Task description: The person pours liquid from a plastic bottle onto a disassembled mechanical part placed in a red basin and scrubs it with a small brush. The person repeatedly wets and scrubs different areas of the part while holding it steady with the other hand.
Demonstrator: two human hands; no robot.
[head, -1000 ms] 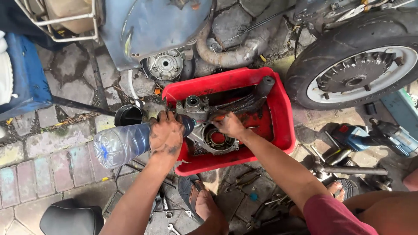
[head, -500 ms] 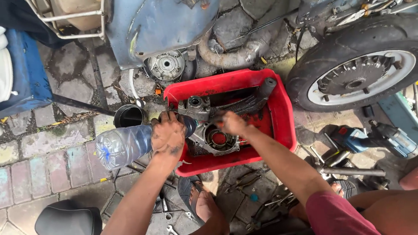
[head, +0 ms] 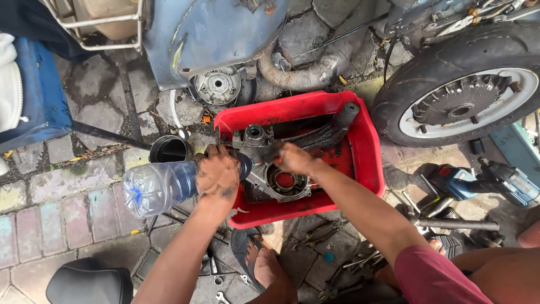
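Now the left hand [head: 216,175], at frame centre, has tipped the clear plastic bottle [head: 163,186] it grasps further toward the red tub [head: 371,152]. Its neck nearly touches the greasy engine casing [head: 281,180], which the right hand [head: 295,159] clasps.

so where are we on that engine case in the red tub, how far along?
Done: the engine case is off the scooter and lying in the red tub. In hand: left hand holds a clear plastic bottle on its side, mouth towards the case; right hand is on the case, working at it. Left: the case looks dark and greasy, and spanners lie loose on the paving.
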